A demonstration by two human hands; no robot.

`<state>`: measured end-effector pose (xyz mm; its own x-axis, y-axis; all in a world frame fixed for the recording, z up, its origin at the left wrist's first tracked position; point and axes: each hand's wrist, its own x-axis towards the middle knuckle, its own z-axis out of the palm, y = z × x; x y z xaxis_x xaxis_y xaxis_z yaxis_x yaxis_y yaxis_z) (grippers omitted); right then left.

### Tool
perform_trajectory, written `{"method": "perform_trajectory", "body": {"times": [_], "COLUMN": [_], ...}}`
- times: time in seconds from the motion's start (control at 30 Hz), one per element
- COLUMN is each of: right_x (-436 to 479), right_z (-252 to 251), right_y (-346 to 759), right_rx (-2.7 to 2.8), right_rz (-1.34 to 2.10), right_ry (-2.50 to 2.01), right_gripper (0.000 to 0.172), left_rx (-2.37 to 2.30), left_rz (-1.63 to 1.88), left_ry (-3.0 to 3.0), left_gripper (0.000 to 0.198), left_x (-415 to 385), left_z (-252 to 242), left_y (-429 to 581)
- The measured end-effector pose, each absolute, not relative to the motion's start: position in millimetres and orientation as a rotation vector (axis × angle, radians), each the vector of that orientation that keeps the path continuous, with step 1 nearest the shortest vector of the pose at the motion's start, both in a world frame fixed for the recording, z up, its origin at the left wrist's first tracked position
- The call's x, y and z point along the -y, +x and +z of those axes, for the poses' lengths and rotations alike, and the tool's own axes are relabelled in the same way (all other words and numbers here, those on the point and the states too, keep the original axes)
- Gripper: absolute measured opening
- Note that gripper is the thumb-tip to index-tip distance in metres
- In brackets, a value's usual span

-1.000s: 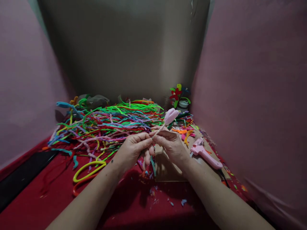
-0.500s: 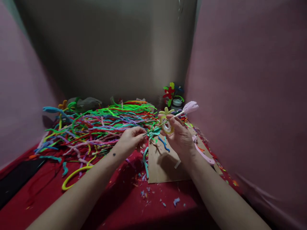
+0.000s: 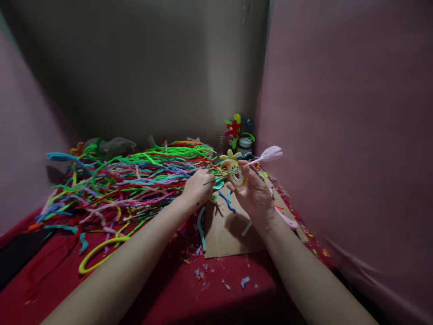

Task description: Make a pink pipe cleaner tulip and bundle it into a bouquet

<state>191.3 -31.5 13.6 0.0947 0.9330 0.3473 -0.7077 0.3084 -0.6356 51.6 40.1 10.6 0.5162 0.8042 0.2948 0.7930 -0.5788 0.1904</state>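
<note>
My right hand (image 3: 253, 192) is closed on a thin white stick topped with a pink fuzzy flower bud (image 3: 272, 153) that points right. The same hand holds a yellowish ring-shaped roll (image 3: 237, 175) against the stick. A thin green strip (image 3: 219, 177) runs from that roll leftward to my left hand (image 3: 198, 185). My left hand's fingers are curled, pinching the strip's end at the edge of the pipe cleaner pile (image 3: 128, 180). Both hands hover above a brown cardboard sheet (image 3: 230, 232).
The pile of many-coloured pipe cleaners covers the red cloth (image 3: 169, 298) at left. A yellow looped pipe cleaner (image 3: 98, 253) lies nearer me. A pink glue gun (image 3: 287, 220) rests on the cardboard's right side. A small jar with pipe cleaner flowers (image 3: 238, 133) stands in the back corner. Pink walls close in on both sides.
My hands, joined on the stick a second ago, have parted. The right hand swung the bud rightward and now also holds the yellowish roll; the left hand drew a green strip away to the left.
</note>
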Motion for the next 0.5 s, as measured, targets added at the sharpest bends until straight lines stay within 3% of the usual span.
{"method": "perform_trajectory", "body": {"times": [0.13,0.5], "right_x": [32.2,30.4], "right_z": [15.7,11.2], "right_y": [194.6,196.8], "right_rx": [0.8,0.873], "right_rz": [1.305,1.244], "right_ry": [-0.251,-0.384], "right_gripper": [0.009,0.014], "left_rx": [-1.522,-1.602], "left_rz": [0.494,0.328], "left_ry": [2.631,2.501], "left_gripper": [0.029,0.018], "left_x": [-50.2,-70.3], "left_z": [24.7,7.2], "left_y": [48.4,73.0]}}
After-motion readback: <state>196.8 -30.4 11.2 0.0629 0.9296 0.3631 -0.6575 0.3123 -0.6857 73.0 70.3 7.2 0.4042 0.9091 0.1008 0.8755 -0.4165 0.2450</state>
